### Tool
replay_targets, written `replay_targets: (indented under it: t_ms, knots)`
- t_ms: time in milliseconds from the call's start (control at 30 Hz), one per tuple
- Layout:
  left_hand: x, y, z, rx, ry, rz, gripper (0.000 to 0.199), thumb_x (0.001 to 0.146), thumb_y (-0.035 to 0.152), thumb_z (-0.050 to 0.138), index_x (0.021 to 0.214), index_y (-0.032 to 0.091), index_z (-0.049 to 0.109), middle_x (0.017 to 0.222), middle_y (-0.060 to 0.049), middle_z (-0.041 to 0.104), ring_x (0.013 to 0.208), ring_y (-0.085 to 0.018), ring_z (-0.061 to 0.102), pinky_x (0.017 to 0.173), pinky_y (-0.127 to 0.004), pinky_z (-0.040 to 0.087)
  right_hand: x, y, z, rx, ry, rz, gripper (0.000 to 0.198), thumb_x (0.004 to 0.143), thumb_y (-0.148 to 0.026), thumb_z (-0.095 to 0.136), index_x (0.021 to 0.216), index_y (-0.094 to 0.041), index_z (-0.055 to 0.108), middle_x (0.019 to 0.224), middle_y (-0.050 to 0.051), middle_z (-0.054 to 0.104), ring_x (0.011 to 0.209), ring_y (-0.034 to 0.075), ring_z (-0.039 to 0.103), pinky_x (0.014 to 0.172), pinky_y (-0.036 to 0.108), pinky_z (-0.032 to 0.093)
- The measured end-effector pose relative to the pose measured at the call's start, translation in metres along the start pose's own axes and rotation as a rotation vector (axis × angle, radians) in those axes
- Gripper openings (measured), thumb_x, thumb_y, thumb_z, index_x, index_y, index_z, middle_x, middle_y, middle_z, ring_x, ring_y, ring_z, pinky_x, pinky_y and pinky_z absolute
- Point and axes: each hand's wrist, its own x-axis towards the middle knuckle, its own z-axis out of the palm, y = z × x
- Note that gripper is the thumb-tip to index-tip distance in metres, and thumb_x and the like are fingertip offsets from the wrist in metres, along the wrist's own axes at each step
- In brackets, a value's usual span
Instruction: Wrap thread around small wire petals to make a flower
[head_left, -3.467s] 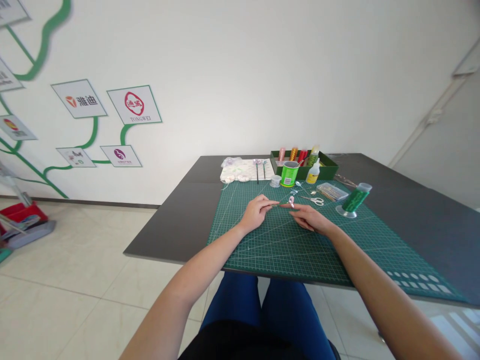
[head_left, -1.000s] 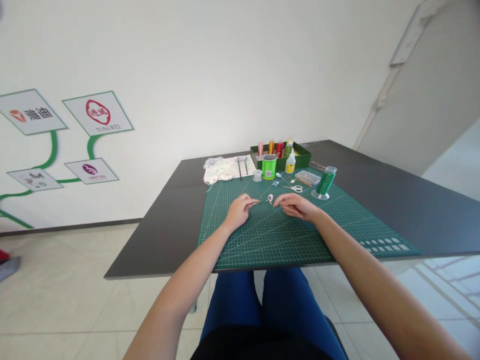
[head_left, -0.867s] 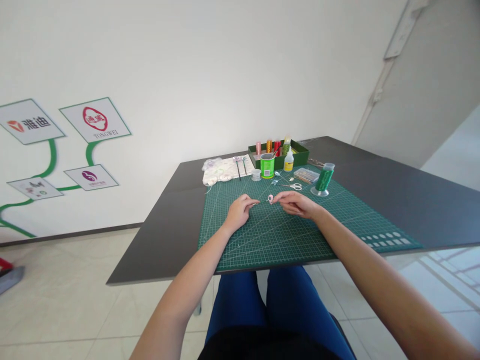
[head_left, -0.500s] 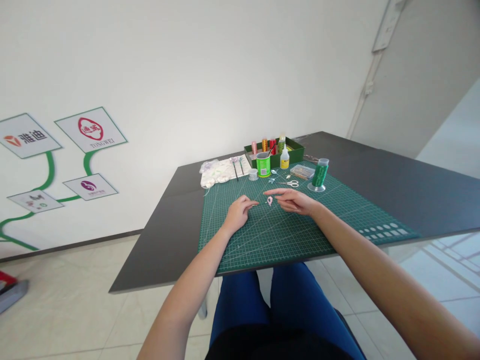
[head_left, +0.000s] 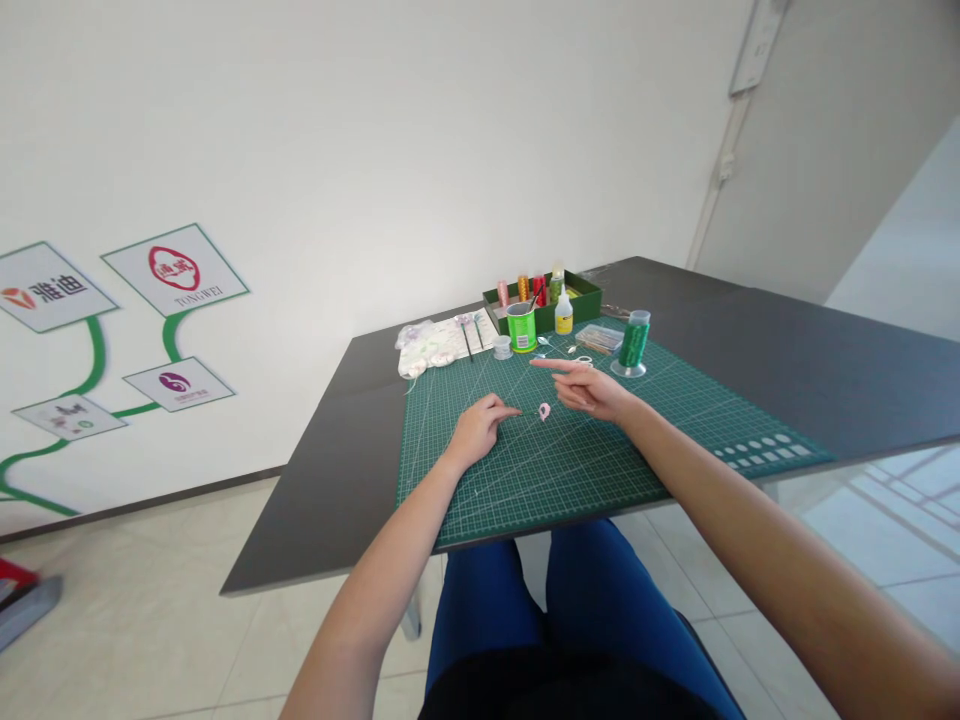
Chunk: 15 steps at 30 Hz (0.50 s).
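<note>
Over the green cutting mat (head_left: 525, 470), my left hand (head_left: 475, 428) is closed, thumb and index finger pressed together and pointing right. Whatever they pinch is too small to make out. Just right of those fingertips is a small pink looped piece (head_left: 544, 411), like a petal; I cannot tell whether it lies on the mat or hangs above it. My right hand (head_left: 589, 390) is beyond and to the right of it, index finger stretched left and the other fingers curled in. Anything in that curl is hidden. Scissors (head_left: 583, 361) lie partly covered behind the right hand.
Toward the back stand a green can (head_left: 522, 330), a glue bottle (head_left: 563, 312), a green thread spool (head_left: 634, 342) and a green box (head_left: 589, 305) with several thread spools. A clear case (head_left: 600, 338), a small round container (head_left: 502, 347) and white cloth (head_left: 427, 345) lie nearby.
My right hand has moved slightly up and away from the pink piece, now covering part of the scissors. The pink piece looks turned, with its loop showing. My left hand has barely moved.
</note>
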Motion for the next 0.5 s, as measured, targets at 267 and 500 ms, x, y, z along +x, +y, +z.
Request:
replay_targets:
  t_ms: [267, 500]
  knots:
    - [0.0014, -0.0026, 0.0024, -0.025, -0.013, 0.02, 0.034, 0.098, 0.013, 0.046, 0.112, 0.022, 0.075, 0.094, -0.005, 0.062, 0.088, -0.017, 0.061, 0.081, -0.028, 0.049, 0.0018, 0.0013, -0.0012, -0.018, 0.063, -0.065, 0.056, 0.087, -0.027, 0.06, 0.14, -0.013, 0.053, 0.045, -0.009, 0.042, 0.035, 0.009, 0.028, 0.038, 0.024, 0.017]
    - [0.0025, 0.0019, 0.0026, -0.115, -0.03, 0.066, 0.031, 0.098, 0.012, 0.048, 0.109, 0.021, 0.076, 0.095, -0.005, 0.064, 0.089, -0.016, 0.062, 0.082, -0.029, 0.048, 0.0059, 0.0065, -0.0045, -0.024, 0.155, -0.128, 0.053, 0.085, -0.026, 0.063, 0.135, -0.012, 0.058, 0.043, -0.009, 0.041, 0.035, 0.009, 0.027, 0.039, 0.025, 0.016]
